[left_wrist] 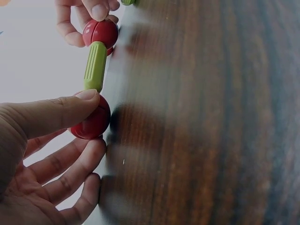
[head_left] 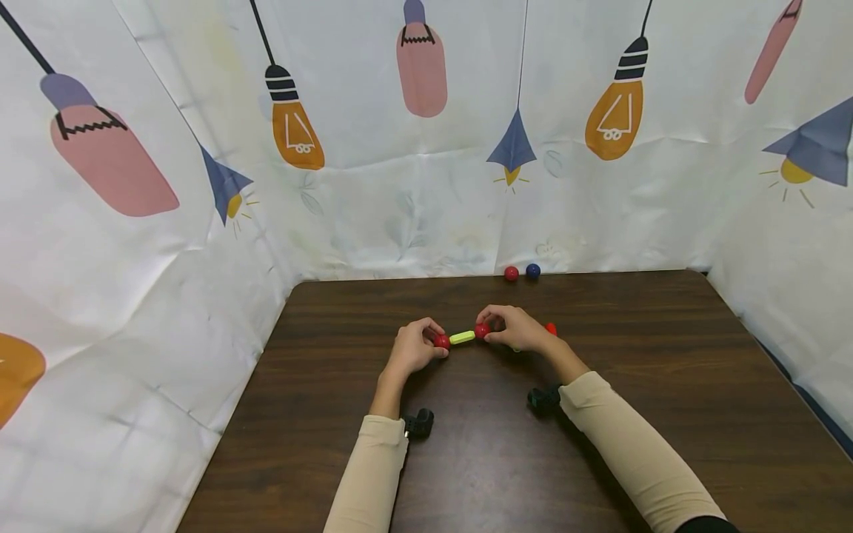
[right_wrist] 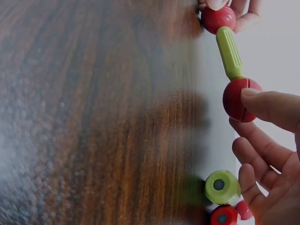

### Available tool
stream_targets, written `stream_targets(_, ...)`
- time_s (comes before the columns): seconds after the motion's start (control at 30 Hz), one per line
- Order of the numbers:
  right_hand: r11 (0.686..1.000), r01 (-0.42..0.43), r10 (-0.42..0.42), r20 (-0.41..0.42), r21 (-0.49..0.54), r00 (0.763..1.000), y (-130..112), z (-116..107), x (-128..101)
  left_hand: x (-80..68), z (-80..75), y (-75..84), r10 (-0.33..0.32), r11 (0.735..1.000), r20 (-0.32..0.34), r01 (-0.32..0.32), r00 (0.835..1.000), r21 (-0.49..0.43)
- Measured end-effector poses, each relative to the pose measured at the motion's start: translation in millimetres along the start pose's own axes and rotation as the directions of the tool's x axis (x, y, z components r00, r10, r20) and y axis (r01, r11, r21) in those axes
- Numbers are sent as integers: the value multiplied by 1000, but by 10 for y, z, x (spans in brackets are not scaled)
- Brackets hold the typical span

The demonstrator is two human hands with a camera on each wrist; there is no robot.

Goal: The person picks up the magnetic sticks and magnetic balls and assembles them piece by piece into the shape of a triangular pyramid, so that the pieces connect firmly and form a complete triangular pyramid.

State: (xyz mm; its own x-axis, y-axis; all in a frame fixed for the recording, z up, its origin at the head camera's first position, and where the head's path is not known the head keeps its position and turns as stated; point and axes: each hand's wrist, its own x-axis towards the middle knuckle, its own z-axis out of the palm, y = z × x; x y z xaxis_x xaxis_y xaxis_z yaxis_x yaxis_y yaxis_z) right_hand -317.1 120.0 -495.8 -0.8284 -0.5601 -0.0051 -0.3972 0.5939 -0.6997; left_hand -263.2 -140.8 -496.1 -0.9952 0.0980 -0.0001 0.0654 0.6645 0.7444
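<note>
A yellow-green ridged rod runs between two red balls, one at either end. My left hand pinches the left red ball between thumb and fingers. At the other end, my right hand grips the right red ball with its thumb pressed on the seam side. The rod and balls form one straight piece, held low over the brown table. Just behind my right hand lie a green rod and a red rod, each showing a dark round centre in its end; the hand partly hides them in the head view.
A loose red ball and a dark blue ball sit side by side at the back edge of the wooden table. White cloth printed with lamps hangs behind the table and along its sides.
</note>
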Motion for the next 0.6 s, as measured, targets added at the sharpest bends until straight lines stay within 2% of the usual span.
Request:
stream_targets(0.43,1000,-30,30,1,3,1000,12,3,24,2,-1,-16,-5,1000,18,5,1000,8)
stream_targets(0.6,1000,-21,21,-24,5,999,21,8,44,1,-2,-14,1,1000,29,-1,1000,18)
